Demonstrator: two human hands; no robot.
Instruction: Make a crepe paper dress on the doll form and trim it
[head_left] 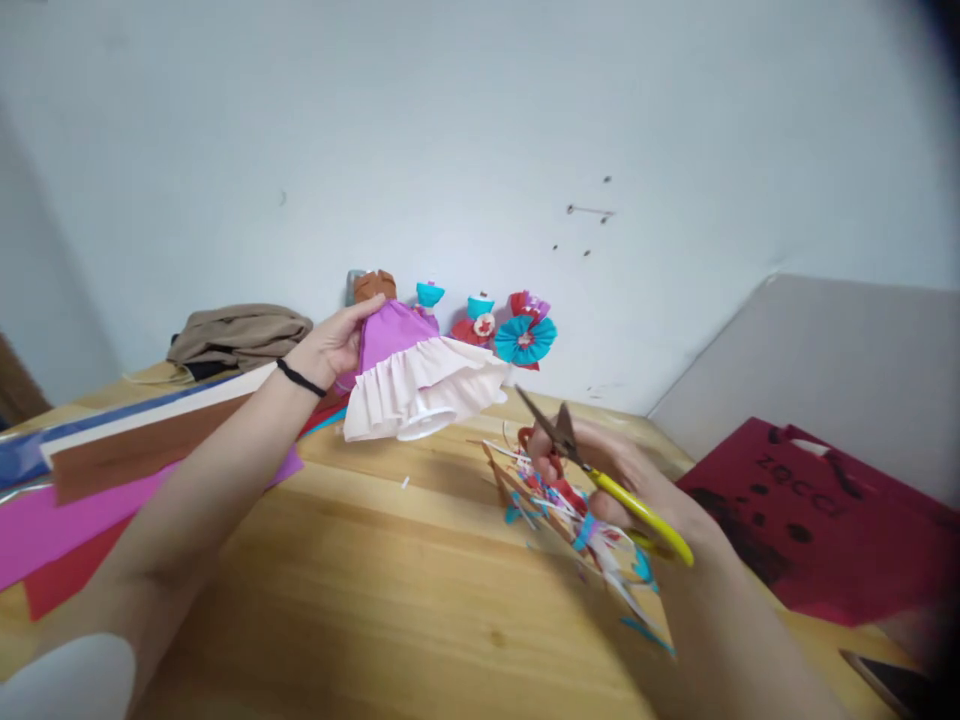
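Note:
My left hand (341,345) is closed on a paper doll dress (405,365), purple above with a wide white ruffle, tilted so its hem faces right. A brown paper piece (375,287) shows just above my fingers. In my right hand (600,465) are yellow-handled scissors (637,512), their dark blades parted and pointing up and left, a short way right of the hem without touching it. Below the scissors, a pile of thin paper scraps (600,540) in white, blue, red and brown lies on the wooden table (390,600).
Small paper figures (480,318) and a blue paper rosette (525,340) stand by the wall. Coloured paper sheets (142,450) lie at the left, with a brown cloth (236,335) behind. A dark red bag (810,520) is at the right. A dark object (889,685) lies at lower right.

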